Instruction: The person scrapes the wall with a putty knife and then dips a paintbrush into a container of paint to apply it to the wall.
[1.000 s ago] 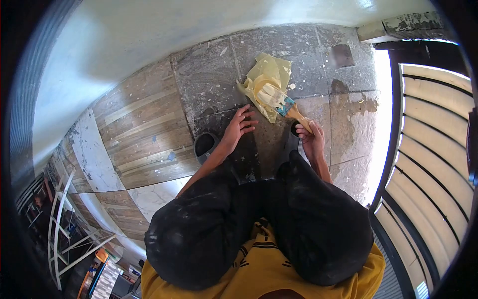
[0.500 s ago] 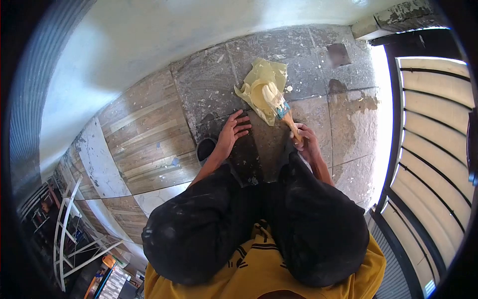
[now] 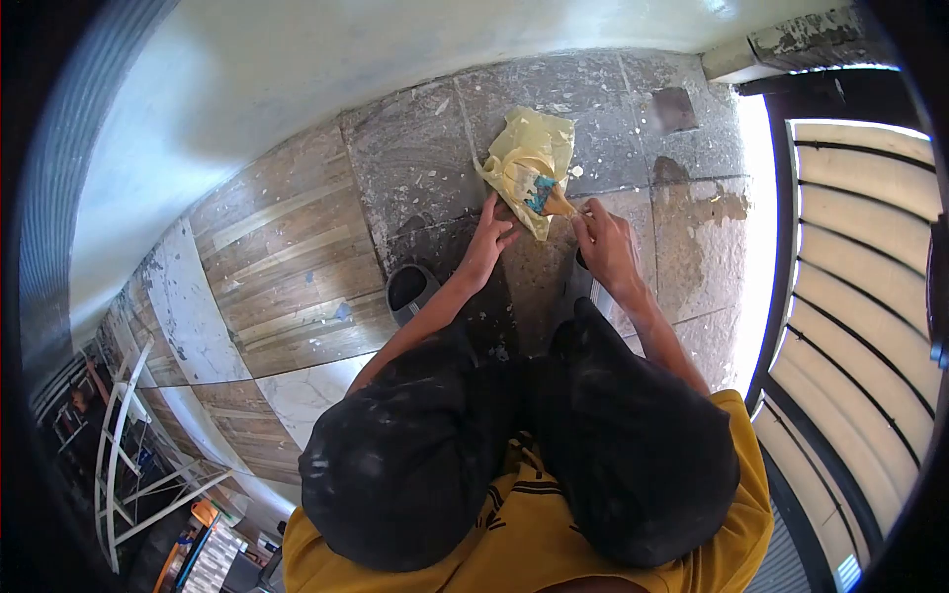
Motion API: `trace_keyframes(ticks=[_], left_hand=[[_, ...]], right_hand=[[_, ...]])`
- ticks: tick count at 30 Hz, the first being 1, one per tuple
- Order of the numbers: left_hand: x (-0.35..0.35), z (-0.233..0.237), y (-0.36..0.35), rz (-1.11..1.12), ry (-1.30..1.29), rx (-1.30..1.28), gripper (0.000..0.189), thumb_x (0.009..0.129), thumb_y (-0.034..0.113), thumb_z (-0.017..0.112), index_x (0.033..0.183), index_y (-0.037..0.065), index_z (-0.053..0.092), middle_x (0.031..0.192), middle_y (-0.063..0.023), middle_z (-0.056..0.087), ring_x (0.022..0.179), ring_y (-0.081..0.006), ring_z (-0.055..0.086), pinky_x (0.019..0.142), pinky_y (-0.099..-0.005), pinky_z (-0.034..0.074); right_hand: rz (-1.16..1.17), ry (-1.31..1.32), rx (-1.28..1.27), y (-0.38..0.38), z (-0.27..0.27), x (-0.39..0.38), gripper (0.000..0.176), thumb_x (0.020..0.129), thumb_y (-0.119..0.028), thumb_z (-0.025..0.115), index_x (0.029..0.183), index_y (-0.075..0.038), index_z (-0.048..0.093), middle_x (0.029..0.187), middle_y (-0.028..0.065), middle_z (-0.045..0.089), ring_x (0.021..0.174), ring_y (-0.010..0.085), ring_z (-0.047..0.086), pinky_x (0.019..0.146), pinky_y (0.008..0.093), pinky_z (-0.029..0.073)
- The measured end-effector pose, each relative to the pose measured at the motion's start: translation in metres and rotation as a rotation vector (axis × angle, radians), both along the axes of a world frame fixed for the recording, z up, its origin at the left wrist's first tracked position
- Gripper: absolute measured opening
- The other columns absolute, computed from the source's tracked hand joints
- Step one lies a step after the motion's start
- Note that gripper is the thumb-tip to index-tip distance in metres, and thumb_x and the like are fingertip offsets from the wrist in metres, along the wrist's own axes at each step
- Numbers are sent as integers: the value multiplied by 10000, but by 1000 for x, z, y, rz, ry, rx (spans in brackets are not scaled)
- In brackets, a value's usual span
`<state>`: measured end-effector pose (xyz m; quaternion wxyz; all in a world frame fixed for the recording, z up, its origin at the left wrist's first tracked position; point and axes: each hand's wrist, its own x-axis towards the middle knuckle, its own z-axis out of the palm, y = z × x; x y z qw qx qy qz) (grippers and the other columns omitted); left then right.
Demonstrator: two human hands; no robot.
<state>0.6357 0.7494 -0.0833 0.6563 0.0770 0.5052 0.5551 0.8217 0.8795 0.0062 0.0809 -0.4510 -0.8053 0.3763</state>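
You can read no text, label, brand, number or sign anywhere in the frame. On your yellow shirt (image 3: 479,550), at the bottom centre of the frame, you have dark marks (image 3: 492,516) and stripes, but you cannot make out any letters or numbers in them. The small items (image 3: 205,512) at the lower left are too small for you to read.

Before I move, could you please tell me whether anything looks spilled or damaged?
A pale blob on the gray tiles beside the yellow plastic looks spilled. Brown patches near the gate look like worn flooring.
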Motion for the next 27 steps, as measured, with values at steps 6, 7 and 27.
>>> trace_keyframes(ticks=[6,7,27], left_hand=[[1,2,2,16,-47,35,785,955,173,480,1602,115,39,1566,-93,244,1422,-258,334,1178,-462,292],[1,4,2,20,-52,32,785,955,173,480,1602,115,39,1566,-93,244,1422,-258,334,1178,-462,292],[-6,-10,23,-205,307,-97,764,931,106,508,1598,132,137,1203,-76,534,1033,-161,534,978,-337,435]], right_hand=[[72,-18,27,-1,6,-4,240,902,-157,648,1101,-47,573,900,238,674,821,460,645,697,519,495],[76,-23,24,0,7,-5,240,902,-157,648,1101,-47,573,900,238,674,821,460,645,697,519,495],[50,-77,-242,36,0,-6,347,850,-168,686,1136,15,618,871,255,691,829,433,685,720,449,515]])
